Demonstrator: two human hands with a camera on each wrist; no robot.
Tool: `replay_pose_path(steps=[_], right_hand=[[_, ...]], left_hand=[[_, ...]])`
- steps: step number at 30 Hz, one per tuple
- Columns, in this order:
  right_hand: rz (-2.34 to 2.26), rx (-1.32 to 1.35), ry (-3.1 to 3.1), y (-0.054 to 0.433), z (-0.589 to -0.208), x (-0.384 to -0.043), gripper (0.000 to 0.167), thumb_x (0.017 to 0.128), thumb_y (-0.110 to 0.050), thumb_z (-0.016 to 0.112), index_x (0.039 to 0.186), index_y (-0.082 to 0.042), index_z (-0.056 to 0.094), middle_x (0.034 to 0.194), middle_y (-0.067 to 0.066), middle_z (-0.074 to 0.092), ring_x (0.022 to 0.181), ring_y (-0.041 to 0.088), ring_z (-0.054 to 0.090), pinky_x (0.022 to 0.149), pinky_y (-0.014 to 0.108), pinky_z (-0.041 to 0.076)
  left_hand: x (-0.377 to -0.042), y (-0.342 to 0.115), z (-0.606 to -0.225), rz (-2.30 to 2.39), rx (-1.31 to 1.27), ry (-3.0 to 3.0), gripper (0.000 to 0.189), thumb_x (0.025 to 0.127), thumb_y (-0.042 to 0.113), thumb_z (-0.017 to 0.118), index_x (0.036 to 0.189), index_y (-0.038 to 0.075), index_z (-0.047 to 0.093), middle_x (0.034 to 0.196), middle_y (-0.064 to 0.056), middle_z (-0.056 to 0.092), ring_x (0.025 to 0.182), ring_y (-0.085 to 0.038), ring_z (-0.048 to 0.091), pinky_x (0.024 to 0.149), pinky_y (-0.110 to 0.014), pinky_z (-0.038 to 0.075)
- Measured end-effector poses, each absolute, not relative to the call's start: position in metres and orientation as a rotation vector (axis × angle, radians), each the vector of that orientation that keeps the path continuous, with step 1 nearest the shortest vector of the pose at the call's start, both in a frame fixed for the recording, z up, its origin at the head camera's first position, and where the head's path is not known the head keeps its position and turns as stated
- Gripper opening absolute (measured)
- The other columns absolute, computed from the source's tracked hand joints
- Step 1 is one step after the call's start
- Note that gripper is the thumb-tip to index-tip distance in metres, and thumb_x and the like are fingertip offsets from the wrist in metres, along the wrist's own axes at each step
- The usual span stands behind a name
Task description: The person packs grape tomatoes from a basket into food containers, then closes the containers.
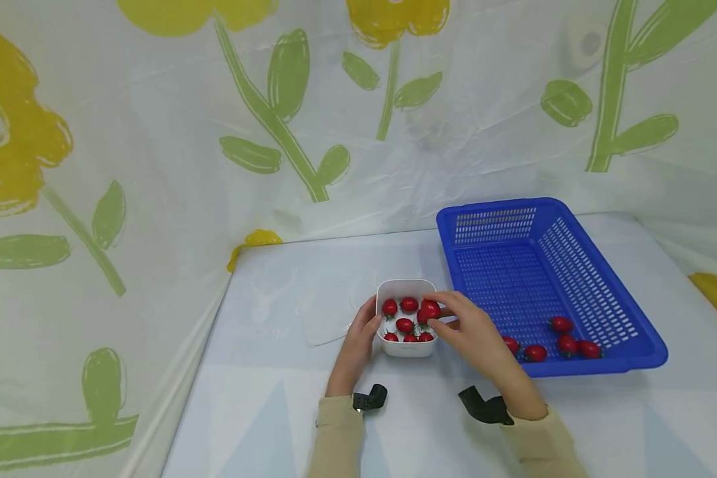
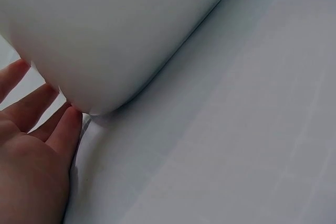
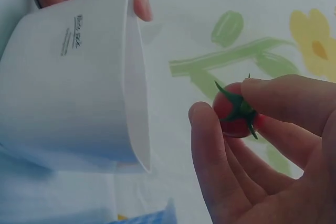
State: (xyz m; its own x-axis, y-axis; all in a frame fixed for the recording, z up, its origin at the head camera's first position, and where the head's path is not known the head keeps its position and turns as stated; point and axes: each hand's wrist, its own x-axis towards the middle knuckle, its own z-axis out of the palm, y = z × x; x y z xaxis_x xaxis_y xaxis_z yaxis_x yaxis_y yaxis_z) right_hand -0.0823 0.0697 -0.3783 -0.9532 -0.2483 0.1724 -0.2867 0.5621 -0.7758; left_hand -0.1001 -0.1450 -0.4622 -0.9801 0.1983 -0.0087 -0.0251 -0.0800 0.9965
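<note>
A white square container (image 1: 407, 350) with several red cherry tomatoes (image 1: 404, 325) inside stands on the table. My left hand (image 1: 360, 340) rests against the container's left side, its fingertips touching the outer wall in the left wrist view. Between thumb and fingers my right hand (image 1: 475, 335) pinches a cherry tomato (image 3: 227, 109) with a green leafy top. In the head view this tomato (image 1: 430, 309) is over the container's right rim, overlapping another one. The right wrist view shows it beside the container's opening.
To the right lies a large blue plastic basket (image 1: 594, 255) with slotted walls; several cherry tomatoes (image 1: 567, 344) are at its near end. A flat transparent lid-like piece (image 1: 319, 318) lies left of the container. A flower-print sheet (image 1: 173, 166) hangs behind the table (image 1: 263, 398).
</note>
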Motion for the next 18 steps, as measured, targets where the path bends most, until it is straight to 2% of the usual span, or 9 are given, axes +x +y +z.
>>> replay_pose_path(steps=[10,18], right_hand=[[1.335,0.435,-2.640,0.041,-0.384,-0.081,0.044,0.080,-0.013,0.067,0.122,-0.014,0.054,0.111,0.006,0.051,0.089,0.020,0.054,0.072,0.035,0.052],[1.309,0.392,-2.593,0.028,-0.399,-0.084,0.041,0.080,-0.015,0.067,0.119,-0.015,0.056,0.112,0.004,0.051,0.083,0.017,0.052,0.067,0.032,0.052]], left_hand=[[-0.100,-0.146,-0.462,2.225,0.210,1.995,0.045,0.095,0.023,0.040,0.139,0.020,0.031,0.141,0.002,0.030,0.130,-0.014,0.023,0.106,-0.038,0.018],[-0.099,-0.145,-0.462,2.194,0.197,2.027,0.046,0.095,0.025,0.041,0.139,0.019,0.030,0.142,0.002,0.029,0.131,-0.015,0.021,0.106,-0.040,0.018]])
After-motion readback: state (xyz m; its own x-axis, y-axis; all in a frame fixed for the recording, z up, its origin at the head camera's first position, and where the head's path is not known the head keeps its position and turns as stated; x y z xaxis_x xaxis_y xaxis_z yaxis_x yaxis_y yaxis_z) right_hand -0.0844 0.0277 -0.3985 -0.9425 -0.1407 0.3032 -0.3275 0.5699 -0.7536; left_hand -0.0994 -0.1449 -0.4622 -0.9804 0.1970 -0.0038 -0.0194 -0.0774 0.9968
